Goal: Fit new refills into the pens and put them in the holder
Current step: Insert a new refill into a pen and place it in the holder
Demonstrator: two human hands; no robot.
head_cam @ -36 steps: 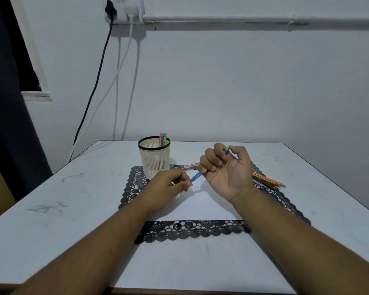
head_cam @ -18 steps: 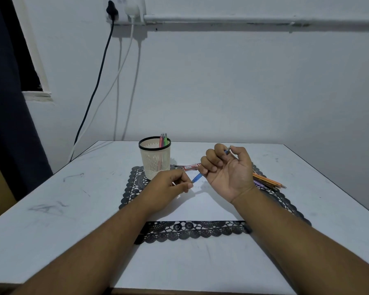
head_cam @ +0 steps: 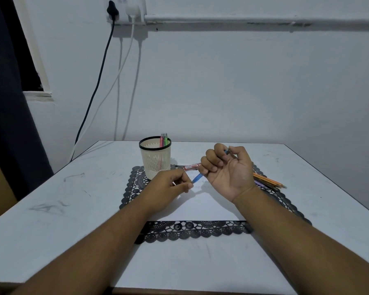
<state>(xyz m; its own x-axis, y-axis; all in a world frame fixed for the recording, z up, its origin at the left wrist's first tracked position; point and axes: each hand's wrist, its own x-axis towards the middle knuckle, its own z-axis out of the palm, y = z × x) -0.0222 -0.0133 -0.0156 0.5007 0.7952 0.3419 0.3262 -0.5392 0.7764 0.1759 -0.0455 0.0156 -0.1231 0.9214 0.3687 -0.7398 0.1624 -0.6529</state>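
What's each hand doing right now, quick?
Left hand: fingers pinched at the blue pen's tip; what they hold cannot be told.
Right hand: curled round the blue pen.

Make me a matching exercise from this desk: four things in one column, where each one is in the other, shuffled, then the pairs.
Things:
1. blue pen
2. pink and green pens
3. orange pens
4. red packet

Places:
A. lying on the mat at the right
B. gripped in the right hand
C. standing in the holder
D. lying on the mat behind the hands

Pairs: 1-B, 2-C, 3-A, 4-D
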